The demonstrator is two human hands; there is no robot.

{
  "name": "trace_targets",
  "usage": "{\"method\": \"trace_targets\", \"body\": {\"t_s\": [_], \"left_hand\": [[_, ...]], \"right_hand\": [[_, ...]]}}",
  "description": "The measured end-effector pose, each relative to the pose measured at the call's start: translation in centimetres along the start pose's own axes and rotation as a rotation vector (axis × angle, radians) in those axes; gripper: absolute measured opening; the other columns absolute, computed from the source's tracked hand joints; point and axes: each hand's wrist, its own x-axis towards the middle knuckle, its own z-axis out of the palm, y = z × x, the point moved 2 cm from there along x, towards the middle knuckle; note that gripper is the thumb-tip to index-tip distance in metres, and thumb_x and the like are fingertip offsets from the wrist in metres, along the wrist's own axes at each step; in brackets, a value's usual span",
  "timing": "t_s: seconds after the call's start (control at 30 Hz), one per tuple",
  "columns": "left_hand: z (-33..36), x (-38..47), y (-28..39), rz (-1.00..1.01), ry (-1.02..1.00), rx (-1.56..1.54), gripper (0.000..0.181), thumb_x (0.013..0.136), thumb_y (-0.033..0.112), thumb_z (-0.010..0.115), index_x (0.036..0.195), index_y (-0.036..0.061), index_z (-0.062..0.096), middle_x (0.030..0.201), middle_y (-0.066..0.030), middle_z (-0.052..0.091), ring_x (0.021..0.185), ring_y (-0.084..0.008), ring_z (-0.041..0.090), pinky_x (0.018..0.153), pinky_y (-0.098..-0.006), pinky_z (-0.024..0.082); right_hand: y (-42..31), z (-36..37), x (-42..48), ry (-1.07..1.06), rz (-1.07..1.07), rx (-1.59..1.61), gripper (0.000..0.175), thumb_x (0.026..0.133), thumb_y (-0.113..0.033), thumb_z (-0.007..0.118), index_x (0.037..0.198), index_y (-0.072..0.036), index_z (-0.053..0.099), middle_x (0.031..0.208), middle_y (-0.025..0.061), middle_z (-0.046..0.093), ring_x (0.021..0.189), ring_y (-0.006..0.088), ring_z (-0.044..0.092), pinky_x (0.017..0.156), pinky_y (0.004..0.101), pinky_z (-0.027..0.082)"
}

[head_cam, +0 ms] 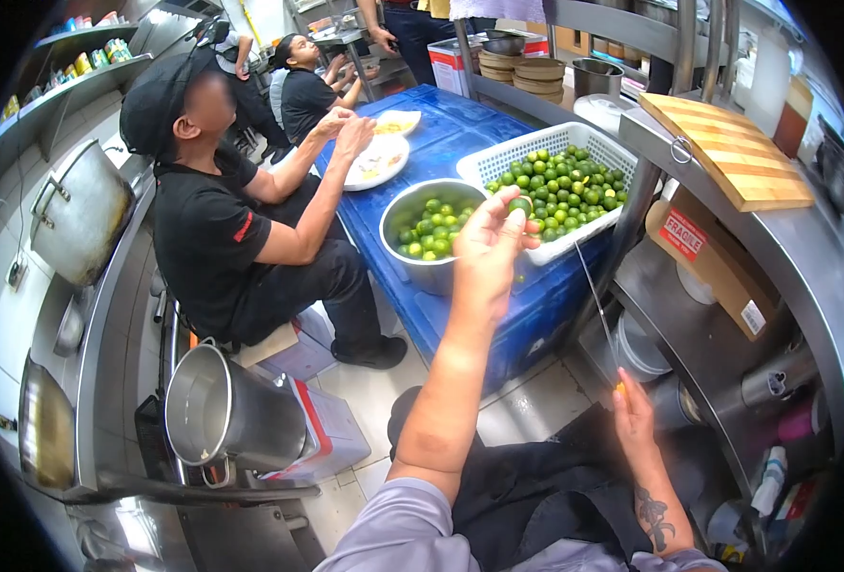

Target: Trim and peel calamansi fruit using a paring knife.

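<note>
My left hand is raised with a small green citrus fruit pinched between thumb and fingers. Lower on the right, my right hand grips a knife by its yellow-orange handle. The long thin blade points up and away, its tip near the front of a white plastic basket. Green citrus fruits fill much of that basket. Left of it stands a round metal pot holding more green and yellowish fruits, partly behind my left hand. Both containers rest on a blue plastic surface.
A seated person works over white plates at the blue surface's left side. On the right, a wooden cutting board overhangs a metal counter. A tall metal pot stands on a box at lower left.
</note>
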Motion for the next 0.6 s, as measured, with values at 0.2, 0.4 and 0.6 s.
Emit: {"method": "trace_targets", "body": {"t_s": [0.2, 0.4, 0.6], "left_hand": [[-0.18, 0.07, 0.43, -0.141, -0.083, -0.338, 0.033, 0.098, 0.011, 0.057, 0.129, -0.0003, 0.053, 0.117, -0.014, 0.063, 0.094, -0.0169, 0.062, 0.081, -0.03, 0.053], [0.19, 0.0, 0.05, -0.139, -0.096, -0.299, 0.036, 0.095, 0.006, 0.059, 0.13, -0.0029, 0.052, 0.121, -0.0116, 0.061, 0.099, -0.0174, 0.063, 0.086, -0.0286, 0.053], [-0.12, -0.3, 0.03, 0.039, 0.007, 0.03, 0.035, 0.091, 0.0, 0.064, 0.124, -0.0029, 0.053, 0.108, -0.0096, 0.06, 0.095, -0.0163, 0.063, 0.08, -0.0275, 0.054]], "right_hand": [[-0.18, -0.19, 0.13, 0.006, 0.003, 0.014, 0.036, 0.094, -0.003, 0.058, 0.129, 0.004, 0.056, 0.103, 0.0147, 0.064, 0.091, 0.022, 0.062, 0.083, 0.0283, 0.047], [-0.15, -0.56, 0.16, 0.005, 0.007, 0.056, 0.038, 0.093, -0.003, 0.06, 0.13, 0.001, 0.056, 0.096, 0.0127, 0.062, 0.083, 0.0195, 0.059, 0.076, 0.0264, 0.046], [-0.91, -0.31, 0.22, -0.026, 0.004, 0.063, 0.037, 0.092, -0.002, 0.06, 0.129, 0.002, 0.056, 0.098, 0.0143, 0.063, 0.085, 0.0213, 0.06, 0.078, 0.0278, 0.047]]}}
